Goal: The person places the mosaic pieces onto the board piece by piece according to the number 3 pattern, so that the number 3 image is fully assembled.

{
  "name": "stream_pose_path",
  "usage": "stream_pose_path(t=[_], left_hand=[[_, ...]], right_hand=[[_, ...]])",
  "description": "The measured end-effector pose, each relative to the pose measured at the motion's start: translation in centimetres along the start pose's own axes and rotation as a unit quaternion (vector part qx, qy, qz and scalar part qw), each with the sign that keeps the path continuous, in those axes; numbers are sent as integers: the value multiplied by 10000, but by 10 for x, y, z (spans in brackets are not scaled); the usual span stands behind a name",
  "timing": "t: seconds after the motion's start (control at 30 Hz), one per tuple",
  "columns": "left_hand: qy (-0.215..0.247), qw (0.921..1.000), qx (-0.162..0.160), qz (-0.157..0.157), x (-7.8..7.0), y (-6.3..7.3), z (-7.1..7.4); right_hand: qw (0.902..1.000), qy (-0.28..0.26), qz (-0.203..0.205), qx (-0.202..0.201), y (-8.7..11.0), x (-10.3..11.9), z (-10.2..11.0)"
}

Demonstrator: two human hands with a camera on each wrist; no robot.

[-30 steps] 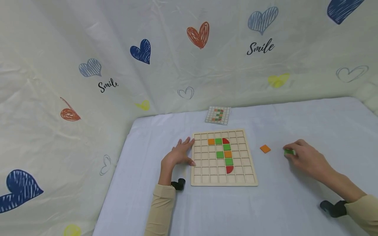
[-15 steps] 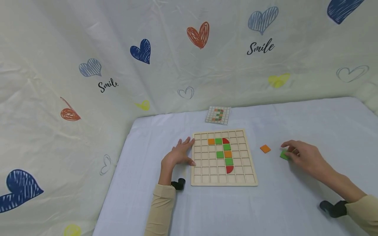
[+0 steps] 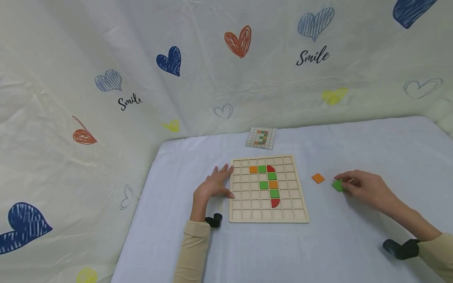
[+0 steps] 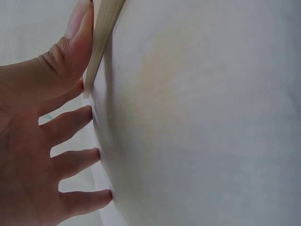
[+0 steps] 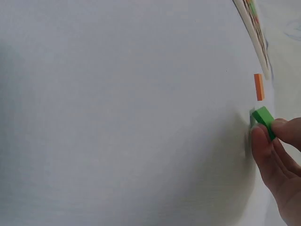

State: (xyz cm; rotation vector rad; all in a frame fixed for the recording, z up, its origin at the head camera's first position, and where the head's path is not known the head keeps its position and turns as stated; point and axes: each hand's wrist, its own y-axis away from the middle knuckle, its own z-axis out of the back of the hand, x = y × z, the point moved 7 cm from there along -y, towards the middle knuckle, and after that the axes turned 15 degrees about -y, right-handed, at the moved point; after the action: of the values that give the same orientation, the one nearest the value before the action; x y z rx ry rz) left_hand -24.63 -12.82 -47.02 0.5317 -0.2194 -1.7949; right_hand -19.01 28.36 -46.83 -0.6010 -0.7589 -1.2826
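My right hand (image 3: 366, 189) pinches a green square tile (image 3: 337, 185) between thumb and fingers, to the right of the board. In the right wrist view the green tile (image 5: 264, 120) is tilted and close over the cloth. An orange square tile (image 3: 318, 178) lies flat between that hand and the board. At the left edge of the wooden grid board (image 3: 247, 215), my left hand (image 3: 212, 186) rests with fingers spread, its thumb on the rim. Set in the grid are several green and orange squares and two red quarter-round pieces, in a bent column.
Behind the board lies a small pattern card (image 3: 252, 142) printed with a coloured grid. A white cloth (image 3: 269, 251) covers the table, and a patterned curtain (image 3: 198, 90) with hearts hangs at its back and left side.
My right hand has turned the green tile in its fingers and shifted slightly left, so more of the tile's face shows. The left hand and board have stayed put.
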Motion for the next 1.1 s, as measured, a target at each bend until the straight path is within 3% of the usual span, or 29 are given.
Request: stream_pose_path(t=[0.17,0.47,1.1], left_hand=[[28,10000,-7,-31,1,0,0],[-62,9999,-37,-98,2,-2,-1],[7,9999,-17,-109,2,-1,-1]], right_hand=[[9998,-73,-123,146,-2,-2,-2],[9997,-238,-30,-15,-2,-6,-5],[9988,-474,129,-51,-5,17,-20]])
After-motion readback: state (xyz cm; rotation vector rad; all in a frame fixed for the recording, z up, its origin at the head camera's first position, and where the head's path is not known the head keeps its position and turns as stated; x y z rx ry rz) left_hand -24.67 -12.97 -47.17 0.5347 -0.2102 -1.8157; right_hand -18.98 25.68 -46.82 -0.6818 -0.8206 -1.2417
